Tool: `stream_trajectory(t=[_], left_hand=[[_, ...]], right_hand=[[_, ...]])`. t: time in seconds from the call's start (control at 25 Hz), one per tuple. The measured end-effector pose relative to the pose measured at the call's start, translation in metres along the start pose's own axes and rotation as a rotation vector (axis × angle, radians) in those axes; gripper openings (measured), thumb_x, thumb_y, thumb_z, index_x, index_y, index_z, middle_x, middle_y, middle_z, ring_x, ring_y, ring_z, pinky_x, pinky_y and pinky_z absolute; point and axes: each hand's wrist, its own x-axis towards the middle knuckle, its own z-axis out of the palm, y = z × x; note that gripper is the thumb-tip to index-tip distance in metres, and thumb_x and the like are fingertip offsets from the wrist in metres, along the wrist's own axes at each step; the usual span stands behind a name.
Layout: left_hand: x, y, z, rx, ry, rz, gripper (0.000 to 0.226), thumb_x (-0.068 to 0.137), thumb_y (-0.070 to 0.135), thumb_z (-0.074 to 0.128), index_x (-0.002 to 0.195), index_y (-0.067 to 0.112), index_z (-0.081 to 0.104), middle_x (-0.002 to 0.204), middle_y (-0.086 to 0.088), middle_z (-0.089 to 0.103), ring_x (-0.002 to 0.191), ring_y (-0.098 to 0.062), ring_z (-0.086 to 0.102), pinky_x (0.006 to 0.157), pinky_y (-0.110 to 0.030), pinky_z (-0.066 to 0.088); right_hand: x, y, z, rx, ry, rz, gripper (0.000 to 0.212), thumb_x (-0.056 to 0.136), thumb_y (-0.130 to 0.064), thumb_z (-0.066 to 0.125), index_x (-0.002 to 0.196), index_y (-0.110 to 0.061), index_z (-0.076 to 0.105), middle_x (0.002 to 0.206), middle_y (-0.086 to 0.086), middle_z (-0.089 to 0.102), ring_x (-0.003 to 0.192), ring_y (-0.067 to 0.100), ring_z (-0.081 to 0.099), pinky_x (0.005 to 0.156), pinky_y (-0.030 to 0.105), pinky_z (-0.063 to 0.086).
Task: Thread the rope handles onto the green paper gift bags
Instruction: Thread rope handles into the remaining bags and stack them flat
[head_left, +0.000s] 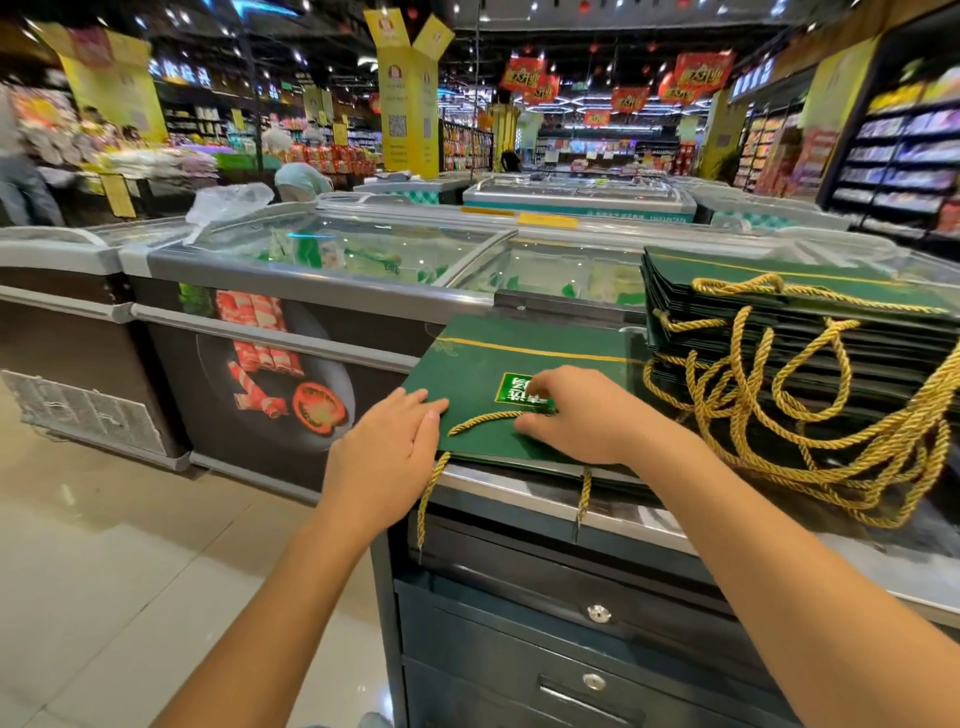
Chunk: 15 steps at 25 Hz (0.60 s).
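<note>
While glass-topped chest freezers (332, 260) are ranged behind the flat green paper bag (498, 358), the bag itself is laid on the metal top of a dark drawer cabinet (519, 597), its near edge at the rim. Right of the bag, a tall stack (779, 312) of matching smooth green bags is draped with rope loops (831, 415) of twisted gold cord. The bag's near left corner is pressed by the left hand (387, 457), fingers nearly straight and together. Beside the bag's printed logo panel (519, 389), a twisted gold rope handle (483, 421) is pinched by the curled fingers of the right hand (587, 415). Two rope ends (431, 493) are hung over the bag's near edge.
</note>
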Motion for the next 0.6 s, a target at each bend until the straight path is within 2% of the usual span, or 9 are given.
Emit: stream_trajectory(t=[0.08, 0.12, 0.2, 0.28, 0.4, 0.52, 0.6], left_hand=[[0.001, -0.001, 0.001, 0.016, -0.005, 0.021, 0.044, 0.108, 0.036, 0.026, 0.145, 0.036, 0.052, 0.155, 0.014, 0.043, 0.149, -0.007, 0.026, 0.115, -0.036, 0.031], [0.003, -0.003, 0.002, 0.025, -0.013, 0.031, 0.045, 0.108, 0.036, 0.025, 0.145, 0.036, 0.051, 0.156, 0.013, 0.042, 0.15, -0.008, 0.026, 0.115, -0.037, 0.032], [0.005, -0.007, 0.002, 0.031, -0.038, 0.035, 0.045, 0.109, 0.037, 0.024, 0.147, 0.036, 0.049, 0.157, 0.013, 0.041, 0.15, -0.008, 0.025, 0.116, -0.037, 0.032], [0.008, -0.009, 0.003, 0.025, -0.053, 0.04, 0.046, 0.109, 0.037, 0.023, 0.148, 0.036, 0.048, 0.158, 0.012, 0.04, 0.15, -0.009, 0.024, 0.117, -0.038, 0.03], [0.01, -0.011, 0.004, 0.004, -0.069, 0.044, 0.047, 0.109, 0.037, 0.022, 0.148, 0.035, 0.047, 0.158, 0.01, 0.039, 0.151, -0.01, 0.023, 0.119, -0.037, 0.027], [0.011, -0.014, 0.006, -0.025, -0.064, 0.031, 0.046, 0.108, 0.038, 0.023, 0.147, 0.036, 0.048, 0.158, 0.012, 0.039, 0.151, -0.009, 0.023, 0.118, -0.04, 0.029], [0.011, -0.015, 0.008, -0.04, -0.055, 0.03, 0.046, 0.108, 0.038, 0.024, 0.146, 0.036, 0.049, 0.157, 0.011, 0.041, 0.15, -0.009, 0.025, 0.119, -0.04, 0.03]], right_hand=[[0.012, -0.003, 0.006, -0.003, 0.013, -0.005, 0.024, 0.098, -0.028, 0.062, 0.101, -0.006, 0.071, 0.103, 0.014, 0.072, 0.1, 0.035, 0.066, 0.087, 0.048, 0.055], [0.015, -0.004, 0.006, 0.014, 0.028, -0.017, 0.02, 0.099, -0.022, 0.058, 0.097, -0.005, 0.068, 0.096, 0.013, 0.072, 0.093, 0.034, 0.066, 0.083, 0.046, 0.056], [0.016, -0.008, -0.003, 0.161, 0.061, -0.026, 0.015, 0.103, -0.02, 0.052, 0.099, -0.009, 0.061, 0.09, 0.006, 0.072, 0.082, 0.023, 0.068, 0.072, 0.036, 0.053], [0.012, -0.01, -0.018, 0.285, 0.051, -0.035, 0.01, 0.101, -0.025, 0.058, 0.102, -0.015, 0.062, 0.08, -0.003, 0.068, 0.066, 0.011, 0.062, 0.061, 0.026, 0.046], [0.01, -0.012, -0.039, 0.084, -0.023, -0.084, 0.014, 0.092, -0.032, 0.073, 0.099, -0.02, 0.074, 0.068, -0.011, 0.057, 0.056, 0.002, 0.05, 0.054, 0.019, 0.036], [0.009, -0.02, -0.052, 0.051, -0.022, -0.127, 0.017, 0.094, -0.032, 0.071, 0.091, -0.016, 0.077, 0.065, -0.01, 0.061, 0.048, -0.002, 0.05, 0.047, 0.011, 0.035], [0.007, -0.029, -0.059, 0.063, 0.001, -0.157, 0.021, 0.096, -0.033, 0.068, 0.091, -0.014, 0.075, 0.07, -0.003, 0.065, 0.051, 0.002, 0.048, 0.048, 0.014, 0.037]])
